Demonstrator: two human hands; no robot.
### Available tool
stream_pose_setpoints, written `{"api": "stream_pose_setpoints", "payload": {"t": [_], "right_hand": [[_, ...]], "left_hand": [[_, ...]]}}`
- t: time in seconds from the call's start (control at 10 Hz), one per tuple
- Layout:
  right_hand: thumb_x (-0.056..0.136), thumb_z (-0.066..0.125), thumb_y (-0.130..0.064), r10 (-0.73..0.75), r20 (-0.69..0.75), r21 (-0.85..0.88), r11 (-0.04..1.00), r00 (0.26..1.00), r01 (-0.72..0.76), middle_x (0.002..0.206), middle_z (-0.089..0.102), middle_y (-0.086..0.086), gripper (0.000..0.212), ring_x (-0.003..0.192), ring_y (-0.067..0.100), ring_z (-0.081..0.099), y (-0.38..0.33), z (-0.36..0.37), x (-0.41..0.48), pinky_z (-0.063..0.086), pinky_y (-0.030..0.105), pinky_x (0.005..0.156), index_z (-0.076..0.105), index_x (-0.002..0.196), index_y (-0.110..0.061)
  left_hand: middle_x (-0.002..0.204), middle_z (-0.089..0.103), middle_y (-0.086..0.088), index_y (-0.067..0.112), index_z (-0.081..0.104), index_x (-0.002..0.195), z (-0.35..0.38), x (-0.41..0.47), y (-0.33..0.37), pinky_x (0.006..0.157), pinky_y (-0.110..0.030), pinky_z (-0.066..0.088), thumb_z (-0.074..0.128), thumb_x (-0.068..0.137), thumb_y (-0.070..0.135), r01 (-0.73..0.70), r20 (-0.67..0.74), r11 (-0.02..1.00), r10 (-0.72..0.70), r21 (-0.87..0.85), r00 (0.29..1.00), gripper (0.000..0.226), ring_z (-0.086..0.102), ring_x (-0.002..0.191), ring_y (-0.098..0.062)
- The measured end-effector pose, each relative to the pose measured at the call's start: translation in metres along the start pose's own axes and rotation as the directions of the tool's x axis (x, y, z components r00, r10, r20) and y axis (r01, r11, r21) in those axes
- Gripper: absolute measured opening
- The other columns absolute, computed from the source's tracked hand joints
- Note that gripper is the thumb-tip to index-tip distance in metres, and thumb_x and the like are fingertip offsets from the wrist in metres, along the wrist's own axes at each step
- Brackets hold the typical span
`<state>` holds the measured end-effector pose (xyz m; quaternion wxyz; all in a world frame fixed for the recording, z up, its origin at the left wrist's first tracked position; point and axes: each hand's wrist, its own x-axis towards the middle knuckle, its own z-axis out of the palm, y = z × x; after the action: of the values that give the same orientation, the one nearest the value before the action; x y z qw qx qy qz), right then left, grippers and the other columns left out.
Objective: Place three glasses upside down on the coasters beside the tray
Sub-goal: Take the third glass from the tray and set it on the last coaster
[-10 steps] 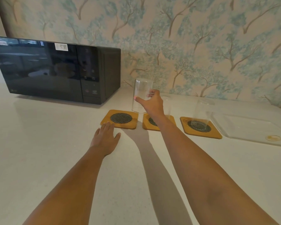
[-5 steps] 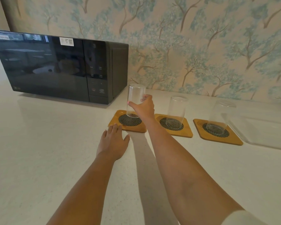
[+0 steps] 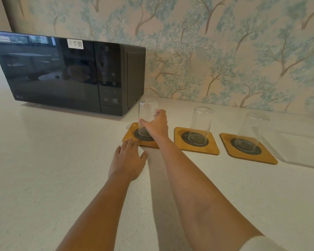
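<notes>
Three wooden coasters with dark mesh centres lie in a row on the pale counter. My right hand point(image 3: 157, 125) grips a clear glass point(image 3: 146, 113) that stands upside down on the left coaster point(image 3: 130, 137). A second upturned glass point(image 3: 200, 122) stands on the middle coaster point(image 3: 205, 149), and a third upturned glass point(image 3: 250, 129) on the right coaster point(image 3: 261, 158). My left hand point(image 3: 128, 160) lies flat on the counter, fingers apart, its fingertips touching the left coaster's front edge. The clear tray point(image 3: 301, 151) lies just right of the coasters.
A black microwave point(image 3: 67, 73) stands at the back left, close behind the left coaster. A wall with tree-patterned wallpaper point(image 3: 225, 51) runs along the back of the counter.
My right hand carried the glass leftwards from above the middle coaster and lowered it onto the left coaster. My left hand slid forward to that coaster's edge. The view moved closer.
</notes>
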<state>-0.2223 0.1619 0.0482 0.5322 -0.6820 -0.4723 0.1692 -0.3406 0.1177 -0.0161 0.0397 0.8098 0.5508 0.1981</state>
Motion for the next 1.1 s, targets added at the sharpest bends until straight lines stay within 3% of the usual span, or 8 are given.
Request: {"api": "stream_pose_setpoints", "payload": {"t": [0.1,0.3,0.9,1.1], "right_hand": [[0.076,0.077,-0.036,-0.005,-0.016,-0.017,1.0,1.0,0.005,0.142,0.045,0.005,0.077,0.128,0.022,0.05,0.002,0.0021,-0.003,0.036,0.021,0.086,0.034,0.137,-0.015],[0.079,0.074,-0.037,-0.005,0.016,-0.036,0.999,1.0,0.006,0.148,0.04,0.005,0.079,0.134,0.023,0.045,0.0025,0.0009,-0.0058,0.042,0.031,0.103,0.029,0.141,-0.016],[0.077,0.078,-0.03,-0.013,0.146,-0.037,0.999,0.989,0.018,0.15,0.033,0.01,0.09,0.138,0.025,0.039,0.0044,-0.0057,-0.0077,0.039,0.032,0.107,0.022,0.146,-0.015],[0.08,0.076,-0.023,-0.025,0.132,-0.069,0.997,0.991,0.034,0.15,0.034,0.011,0.085,0.136,0.026,0.041,0.0057,-0.0046,-0.0076,0.039,0.032,0.108,0.023,0.146,-0.016]], "left_hand": [[0.158,0.02,-0.005,0.016,0.02,0.147,-0.0011,-0.0012,0.0005,0.118,-0.042,0.014,0.025,0.094,0.053,-0.002,-0.001,1.0,0.002,-0.005,1.0,0.065,0.015,0.146,-0.023],[0.158,0.02,-0.005,0.016,0.019,0.147,-0.0025,-0.0019,0.0017,0.118,-0.042,0.014,0.025,0.094,0.053,-0.002,0.004,1.0,0.002,0.001,1.0,0.065,0.015,0.146,-0.023],[0.156,0.024,-0.005,0.016,0.023,0.146,0.0001,-0.0013,-0.0005,0.118,-0.042,0.016,0.028,0.094,0.052,-0.015,-0.024,1.0,0.015,-0.007,1.0,0.063,0.018,0.145,-0.024],[0.157,0.023,-0.006,0.015,0.023,0.146,-0.0005,-0.0017,-0.0004,0.118,-0.042,0.016,0.027,0.094,0.052,-0.016,-0.02,1.0,0.016,-0.003,1.0,0.063,0.017,0.145,-0.024]]}}
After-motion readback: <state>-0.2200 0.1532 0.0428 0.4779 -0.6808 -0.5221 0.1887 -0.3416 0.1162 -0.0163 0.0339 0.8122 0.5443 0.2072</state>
